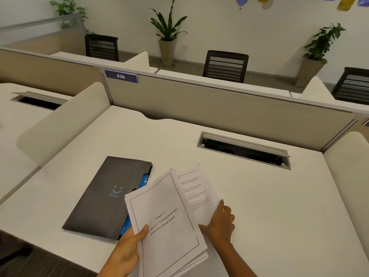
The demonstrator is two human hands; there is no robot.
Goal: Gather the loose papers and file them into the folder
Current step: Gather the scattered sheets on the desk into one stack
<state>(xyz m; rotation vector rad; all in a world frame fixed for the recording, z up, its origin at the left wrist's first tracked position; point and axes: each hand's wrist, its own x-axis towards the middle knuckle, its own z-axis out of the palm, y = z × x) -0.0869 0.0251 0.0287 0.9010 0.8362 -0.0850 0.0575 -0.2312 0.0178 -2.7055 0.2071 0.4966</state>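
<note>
A stack of white printed papers (165, 222) is lifted over the near edge of the white desk (259, 196), its top sheet a bordered chapter title page. My left hand (127, 248) grips the stack's left edge, thumb on top. My right hand (220, 222) holds another text page (197, 194) that sticks out to the right from under the stack. A dark grey folder (107, 196) with a blue smile logo lies closed on the desk just left of the papers, with blue inner edges showing along its right side.
A cable tray slot (243, 149) with an open lid sits at the back right of the desk. A beige partition (219, 108) labelled 436 closes the far side. White curved dividers stand left and right. Chairs and potted plants are beyond.
</note>
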